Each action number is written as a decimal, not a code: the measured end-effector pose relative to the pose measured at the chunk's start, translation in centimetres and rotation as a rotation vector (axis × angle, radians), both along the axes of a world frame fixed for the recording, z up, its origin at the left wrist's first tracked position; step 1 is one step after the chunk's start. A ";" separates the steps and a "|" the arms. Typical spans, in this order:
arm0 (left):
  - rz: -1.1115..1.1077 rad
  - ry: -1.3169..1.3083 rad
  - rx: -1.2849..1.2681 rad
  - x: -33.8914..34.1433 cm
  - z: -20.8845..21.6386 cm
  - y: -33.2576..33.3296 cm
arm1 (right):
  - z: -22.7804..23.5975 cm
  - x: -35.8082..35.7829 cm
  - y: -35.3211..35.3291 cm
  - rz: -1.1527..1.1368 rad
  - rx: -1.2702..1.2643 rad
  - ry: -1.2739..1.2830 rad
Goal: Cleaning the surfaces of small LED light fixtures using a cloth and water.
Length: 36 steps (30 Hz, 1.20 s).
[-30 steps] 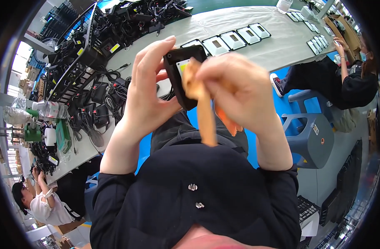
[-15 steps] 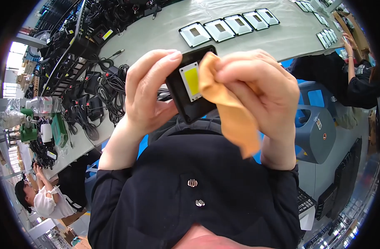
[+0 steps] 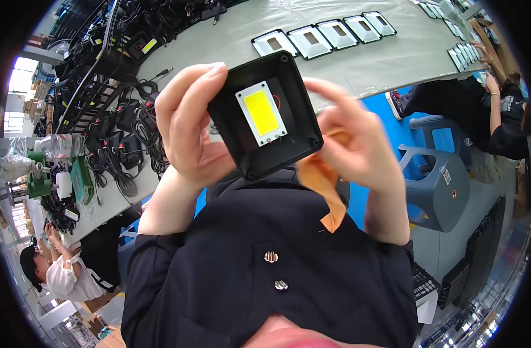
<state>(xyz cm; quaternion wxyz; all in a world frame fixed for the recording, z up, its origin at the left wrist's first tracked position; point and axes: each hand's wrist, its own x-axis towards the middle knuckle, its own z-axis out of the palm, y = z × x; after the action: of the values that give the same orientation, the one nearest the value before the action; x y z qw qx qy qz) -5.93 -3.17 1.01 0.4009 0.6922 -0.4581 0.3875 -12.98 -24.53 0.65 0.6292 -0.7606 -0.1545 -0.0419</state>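
My left hand (image 3: 187, 124) is closed on the left edge of a black square lamp housing (image 3: 297, 124), thumb below and fingers along the upper corner. The housing is tilted, its open face towards me. Inside it lies a yellow LED panel (image 3: 261, 113) on a white plate, with a bit of red wire beside it. At the housing's right side my right hand (image 3: 358, 142), a little blurred, grips an orange cloth (image 3: 320, 185). One end of the cloth hangs down in front of my dark shirt. Part of the right hand's grip is hidden.
On the bench (image 3: 219, 49) ahead lies a row of white panels with black rims (image 3: 306, 42). Black cables (image 3: 152, 127) and a black crate (image 3: 97, 75) are at the left. Grey-blue stools (image 3: 436, 185) stand right. One co-worker (image 3: 74, 281) sits left, another (image 3: 503, 116) right.
The cloth has come away from the LED panel and moved right and down, to the housing's right edge. The housing has turned more towards me, baring the whole panel.
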 end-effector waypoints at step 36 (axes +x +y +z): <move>0.186 0.481 0.716 1.2 -1.3 0.5 | -4.3 4.9 0.9 0.455 0.615 0.844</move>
<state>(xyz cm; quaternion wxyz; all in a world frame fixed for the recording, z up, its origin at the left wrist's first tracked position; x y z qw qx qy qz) -4.69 -2.70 -0.24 0.1942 0.8964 -0.3929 0.0667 -8.10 -23.68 -3.66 0.8220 -0.4407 -0.0303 0.3593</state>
